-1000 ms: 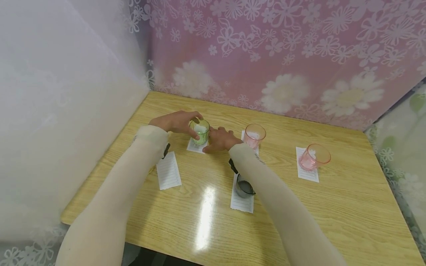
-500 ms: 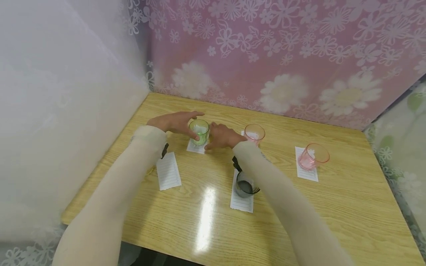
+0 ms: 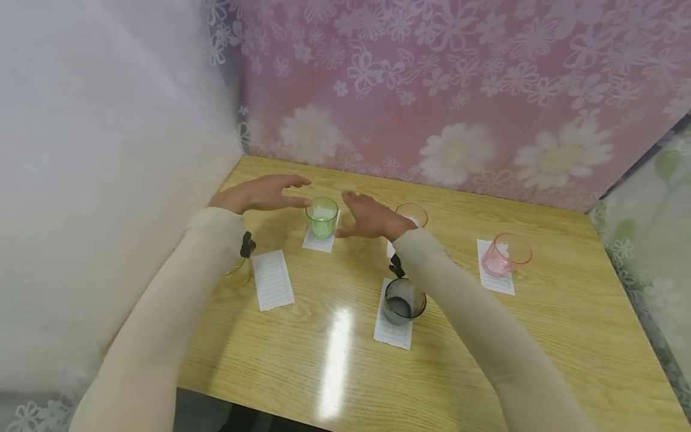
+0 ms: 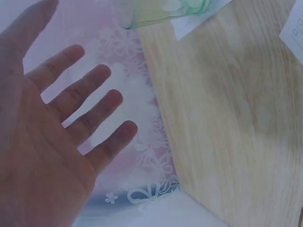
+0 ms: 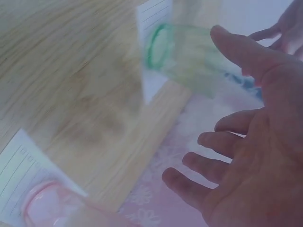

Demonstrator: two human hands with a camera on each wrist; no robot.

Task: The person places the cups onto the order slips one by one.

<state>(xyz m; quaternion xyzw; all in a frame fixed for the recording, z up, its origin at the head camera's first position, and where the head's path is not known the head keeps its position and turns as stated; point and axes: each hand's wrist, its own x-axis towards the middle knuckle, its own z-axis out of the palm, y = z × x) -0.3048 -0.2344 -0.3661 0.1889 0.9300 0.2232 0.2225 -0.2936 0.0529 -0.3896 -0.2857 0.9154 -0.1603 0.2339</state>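
A green glass [image 3: 322, 219] stands upright on a slip of lined paper [image 3: 318, 243] toward the back of the table, with something white showing in it. To its left is my left hand [image 3: 260, 193], fingers spread and holding nothing; the left wrist view shows its bare palm [image 4: 42, 156]. Right of the glass is my right hand [image 3: 372, 216], fingers extended, also holding nothing. In the right wrist view that hand [image 5: 255, 146] is apart from the green glass [image 5: 182, 56]. Behind my right wrist a pink glass [image 3: 412, 213] is partly hidden.
A dark grey glass [image 3: 402, 303] stands on paper below my right forearm. Farther right, another pink glass [image 3: 504, 257] sits on its own slip. A yellow glass [image 3: 237, 273] is mostly behind my left sleeve, beside a bare paper slip [image 3: 273, 280]. A flowered curtain [image 3: 432, 108] hangs behind.
Both hands have drawn away from the green glass, the left going left and the right going right. The glass stays on its paper. More of the yellow and grey glasses shows.
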